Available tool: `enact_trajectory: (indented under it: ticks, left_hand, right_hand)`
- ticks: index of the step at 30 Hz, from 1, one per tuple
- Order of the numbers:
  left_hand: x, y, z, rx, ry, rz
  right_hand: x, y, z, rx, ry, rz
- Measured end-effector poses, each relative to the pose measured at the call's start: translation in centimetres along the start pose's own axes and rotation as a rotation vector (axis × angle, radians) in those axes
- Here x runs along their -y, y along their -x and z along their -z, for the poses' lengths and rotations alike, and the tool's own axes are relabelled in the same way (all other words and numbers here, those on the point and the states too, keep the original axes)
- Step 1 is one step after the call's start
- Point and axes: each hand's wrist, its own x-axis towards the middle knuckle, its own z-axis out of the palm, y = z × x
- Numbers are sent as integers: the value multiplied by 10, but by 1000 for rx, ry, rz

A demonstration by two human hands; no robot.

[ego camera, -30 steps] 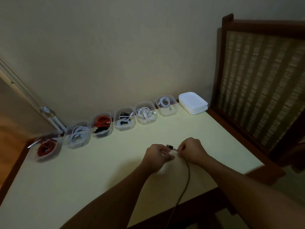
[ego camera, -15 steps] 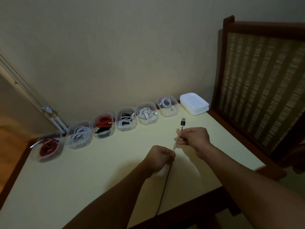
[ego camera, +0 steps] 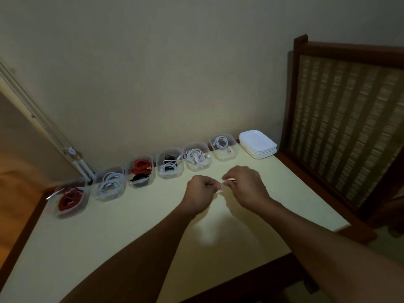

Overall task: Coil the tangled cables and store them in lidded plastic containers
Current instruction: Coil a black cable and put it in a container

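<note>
**Position of parts, left to right**

1. Six open containers stand in a row along the back of the table (ego camera: 87, 237), from the leftmost container (ego camera: 65, 214) at 9 o'clock of the hands to the rightmost container (ego camera: 226, 158) at 12 o'clock. Each already holds coiled cables (red, white or black).
2. The left hand (ego camera: 200, 193) is curled, with thumb and fingers pinching one end of the visible cable (ego camera: 223, 183).
3. The exposed piece of cable is short. Its long axis runs roughly from 8 o'clock to 2 o'clock, bridging the small gap between the two hands above the table.
4. The right hand (ego camera: 244, 185) is also curled and pinches the other end of that piece. Both hands touch the cable, so neither is nearer to it. The right hand is nearer the rightmost container.
5. A stack of white lids (ego camera: 258, 143) lies at 1 o'clock, just beside the rightmost container.

**Not visible**

- The rest of the cable is hidden by the hands and forearms, so its free length and connector cannot be made out.
- Low light blurs the fingertips, so the exact grip cannot be told.
</note>
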Motion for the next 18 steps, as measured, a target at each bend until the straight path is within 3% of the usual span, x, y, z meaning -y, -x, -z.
enact_trajectory:
  ticks: [4,14,18]
  left_hand:
    - [-8,-3,13,30,53,1]
    - [-26,22,101,90,-18,-18]
    - [-42,46,134,-4,-162,-74]
  right_hand:
    - [5,-3,7,56,-147,4]
    - [-2,-3,46,-342,-579,-425]
    - [22,10,65,-207,-434,-232]
